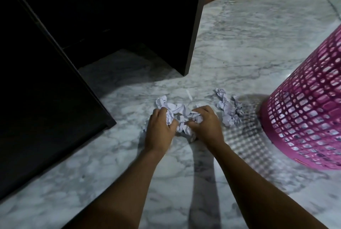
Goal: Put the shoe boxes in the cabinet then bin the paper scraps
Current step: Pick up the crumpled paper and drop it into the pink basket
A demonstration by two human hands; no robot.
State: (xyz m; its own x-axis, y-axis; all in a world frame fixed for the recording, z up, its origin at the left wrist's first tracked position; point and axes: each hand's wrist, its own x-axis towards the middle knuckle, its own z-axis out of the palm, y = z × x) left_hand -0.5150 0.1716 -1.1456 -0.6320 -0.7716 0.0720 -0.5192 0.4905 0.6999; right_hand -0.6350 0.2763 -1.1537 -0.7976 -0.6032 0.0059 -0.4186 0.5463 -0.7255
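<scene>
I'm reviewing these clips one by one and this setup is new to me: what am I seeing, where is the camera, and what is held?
No machine here: a person works bare-handed, and the single picture comes from a camera on their head, looking down. The left hand and right hand each grip crumpled paper on the marble floor. More paper scraps lie to the right, near a pink basket. A dark cabinet stands on the left.

crumpled white paper scraps [229,107] beside pink bin [306,114]
</scene>
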